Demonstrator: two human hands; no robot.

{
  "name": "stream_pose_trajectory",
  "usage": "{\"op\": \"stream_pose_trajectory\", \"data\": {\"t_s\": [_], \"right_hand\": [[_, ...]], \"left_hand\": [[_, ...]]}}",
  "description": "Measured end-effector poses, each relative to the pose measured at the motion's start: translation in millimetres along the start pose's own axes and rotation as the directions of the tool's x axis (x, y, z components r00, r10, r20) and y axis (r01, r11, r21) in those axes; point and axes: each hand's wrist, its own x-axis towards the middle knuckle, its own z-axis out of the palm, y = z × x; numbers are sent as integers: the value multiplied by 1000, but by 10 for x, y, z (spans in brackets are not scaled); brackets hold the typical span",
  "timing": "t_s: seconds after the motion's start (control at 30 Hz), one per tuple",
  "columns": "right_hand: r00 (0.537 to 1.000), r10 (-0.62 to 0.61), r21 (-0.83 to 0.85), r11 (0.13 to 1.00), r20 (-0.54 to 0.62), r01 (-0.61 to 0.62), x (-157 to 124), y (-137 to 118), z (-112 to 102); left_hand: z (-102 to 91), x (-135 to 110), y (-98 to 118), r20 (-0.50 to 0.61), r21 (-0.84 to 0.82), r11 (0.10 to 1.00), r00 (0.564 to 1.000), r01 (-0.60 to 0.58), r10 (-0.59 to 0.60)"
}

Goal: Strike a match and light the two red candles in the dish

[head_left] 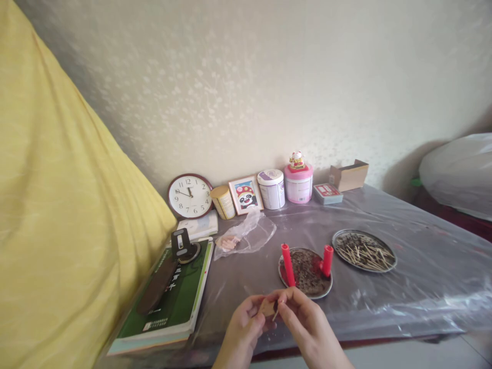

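My left hand [243,328] is closed on a small tan matchbox [268,307] at the table's front edge. My right hand [307,320] pinches a thin matchstick [275,312] right against that box. Just beyond my hands lies a round metal plate [286,281] with dark residue; two red candles stand on it, one leaning at the left [288,264] and one upright at the right [327,260].
A second round plate [389,265] with several sticks lies to the right. Green books [175,302] with a dark sheath on top lie at the left beside a yellow cloth [57,230]. A clock [189,195], tins, a picture, a cardboard box and a clear plastic bag [246,234] line the wall.
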Motion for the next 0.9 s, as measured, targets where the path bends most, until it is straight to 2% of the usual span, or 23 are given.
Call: {"op": "stream_pose_trajectory", "data": {"t_s": [0.23,0.63,0.9], "right_hand": [[1000,11,-25,1000,-18,-12,-1,58,-23],[999,-38,-39,998,10,38,1,-3,22],[998,-51,-75,996,30,53,5,64,-10]], "left_hand": [[-53,27,-62,-1,1,1000,1000,8,-8],[-87,21,-47,24,0,1000,1000,10,-10],[-178,75,-195,-17,-69,998,1000,2,-3]]}}
